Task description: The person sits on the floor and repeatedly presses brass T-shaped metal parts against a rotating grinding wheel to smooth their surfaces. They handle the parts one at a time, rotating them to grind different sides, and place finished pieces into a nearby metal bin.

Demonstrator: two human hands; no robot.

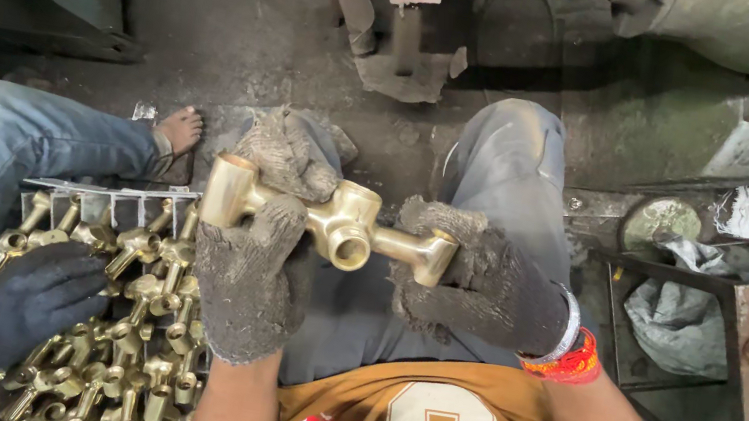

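Both hands closed on one brass faucet body (342, 223), held level over the lap at frame centre. Left hand (251, 271), in a worn grey knit glove, wraps the left arm of the casting, just right of its open round end at 9 o'clock of the piece. Right hand (474, 280), same kind of glove, pinches the right end at 3 o'clock; red and silver bangles (566, 352) on that wrist. Centre port of the casting faces the camera. At 8 o'clock of the frame, a tray (108, 194) heaped with similar brass castings (124, 341). A co-worker's hand in a dark glove (18, 308) rests on that heap, at its 9 o'clock edge.
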